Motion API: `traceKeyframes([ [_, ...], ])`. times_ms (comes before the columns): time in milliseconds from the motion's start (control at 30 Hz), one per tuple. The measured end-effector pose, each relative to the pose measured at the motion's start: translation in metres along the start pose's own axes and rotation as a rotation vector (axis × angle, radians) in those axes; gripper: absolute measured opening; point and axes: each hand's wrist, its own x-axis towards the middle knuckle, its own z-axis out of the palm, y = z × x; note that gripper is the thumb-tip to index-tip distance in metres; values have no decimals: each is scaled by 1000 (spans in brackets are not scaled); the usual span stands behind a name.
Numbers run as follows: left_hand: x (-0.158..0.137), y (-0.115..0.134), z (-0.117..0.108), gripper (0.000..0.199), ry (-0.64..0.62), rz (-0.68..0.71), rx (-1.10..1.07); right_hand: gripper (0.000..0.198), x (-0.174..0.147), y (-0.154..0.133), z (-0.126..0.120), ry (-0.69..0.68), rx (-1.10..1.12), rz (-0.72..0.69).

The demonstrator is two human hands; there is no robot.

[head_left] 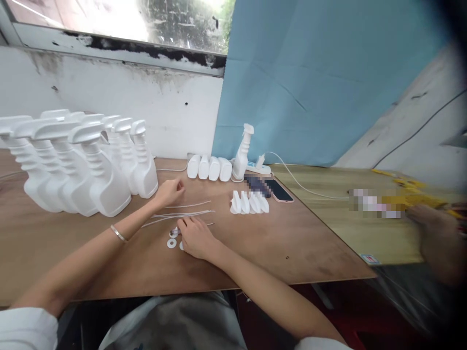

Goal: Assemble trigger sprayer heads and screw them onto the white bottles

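Observation:
My left hand hovers above the table beyond the thin white tubes, fingers curled together; whether anything small is in them is hidden. My right hand rests low over the near ends of those tubes, its fingers bent down and closed, with the fingertips hidden. Beside its fingers lies a small clear-and-grey part. A white ring washer lies flat in front of it, and another washer is partly covered by the right hand.
Several white spray bottles crowd the left side. Small white parts stand in a row at the back beside a single spray bottle. White trigger heads, a phone and a power strip are rightward. Another person's hand is far right.

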Motion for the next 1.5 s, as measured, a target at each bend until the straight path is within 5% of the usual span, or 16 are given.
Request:
traceKeyframes([
  [167,-10,-33,-24,19,193,-126,100,15,0,4,1,54,22,-12],
  [300,-19,-44,-31,19,224,-180,108,21,19,15,-7,224,262,90],
  [433,-25,-46,-31,20,255,-180,104,15,85,27,-24,422,619,238],
  [633,-31,-50,-25,18,295,-183,121,58,211,31,-48,426,838,397],
  [833,-35,-51,-15,16,336,29,220,35,253,17,-50,360,952,431],
  [900,-37,-48,-13,16,397,126,238,28,253,19,-54,444,923,449],
  [1000,-38,-44,-13,28,670,225,274,22,239,35,-68,665,983,546],
  [1133,-37,-44,-16,56,830,229,230,13,194,63,-96,887,1469,664],
  [1233,-38,-41,-18,63,707,366,110,15,146,79,-107,952,1753,689],
  [1333,-43,-26,-23,62,554,422,-82,9,101,91,-105,1002,1791,734],
  [1400,-46,-9,-27,62,431,322,-298,11,78,98,-99,992,1866,813],
  [1500,-45,12,-34,48,149,-37,-796,20,54,102,-90,940,2030,808],
])
